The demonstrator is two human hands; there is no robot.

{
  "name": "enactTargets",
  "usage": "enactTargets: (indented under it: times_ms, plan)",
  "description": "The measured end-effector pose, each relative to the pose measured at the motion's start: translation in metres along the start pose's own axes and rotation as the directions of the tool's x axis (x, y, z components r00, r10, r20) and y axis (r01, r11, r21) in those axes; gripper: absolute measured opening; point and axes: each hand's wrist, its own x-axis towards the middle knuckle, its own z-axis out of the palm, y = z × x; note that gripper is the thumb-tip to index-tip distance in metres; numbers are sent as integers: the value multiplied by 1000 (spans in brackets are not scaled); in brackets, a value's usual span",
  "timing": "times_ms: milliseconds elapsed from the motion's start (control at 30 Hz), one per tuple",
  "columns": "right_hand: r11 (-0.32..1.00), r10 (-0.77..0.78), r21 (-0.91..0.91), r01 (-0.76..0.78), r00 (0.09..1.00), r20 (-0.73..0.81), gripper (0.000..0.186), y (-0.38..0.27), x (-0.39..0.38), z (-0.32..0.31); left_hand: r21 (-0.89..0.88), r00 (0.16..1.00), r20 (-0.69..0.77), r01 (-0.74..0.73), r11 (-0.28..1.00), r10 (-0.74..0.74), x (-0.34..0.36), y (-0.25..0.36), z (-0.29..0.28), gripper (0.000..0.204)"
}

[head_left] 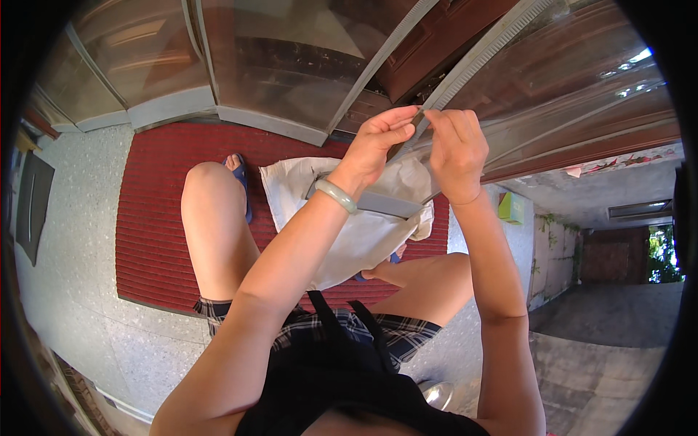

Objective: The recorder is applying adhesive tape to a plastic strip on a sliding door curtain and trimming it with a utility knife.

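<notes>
My left hand (374, 149), with a pale bangle (336, 196) on its wrist, pinches at the edge of a glazed door panel. Just to its right, my right hand (458, 156) has its fingertips bunched against the same edge. A ribbed grey strip (472, 69) runs up the panel's edge from between my fingers. A narrow dark piece (399, 148) shows below the left fingertips; what exactly each hand grips is too small to make out. Under my hands, a white cloth (313, 240) is spread over the mat between my legs, partly hidden by the left forearm.
Beneath me is a red ribbed mat (160, 218) on a speckled floor (80, 218). More framed glass panels (291, 65) stand ahead and to the left. A green box (510, 208) sits to the right, near a concrete passage (611, 312). A dark grey mat (35, 207) lies far left.
</notes>
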Motion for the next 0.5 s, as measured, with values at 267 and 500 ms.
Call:
enactTargets:
  times_ms: [267, 500]
  plan:
    - [999, 25, 35, -24, 999, -41, 24, 3, 6, -3, -24, 998, 61, 31, 999, -29, 2, 6, 3, 41]
    - [1000, 8, 17, -8, 1000, -16, 24, 1, -1, 7, -17, 1000, -3, 31, 999, -31, 0, 6, 1, 44]
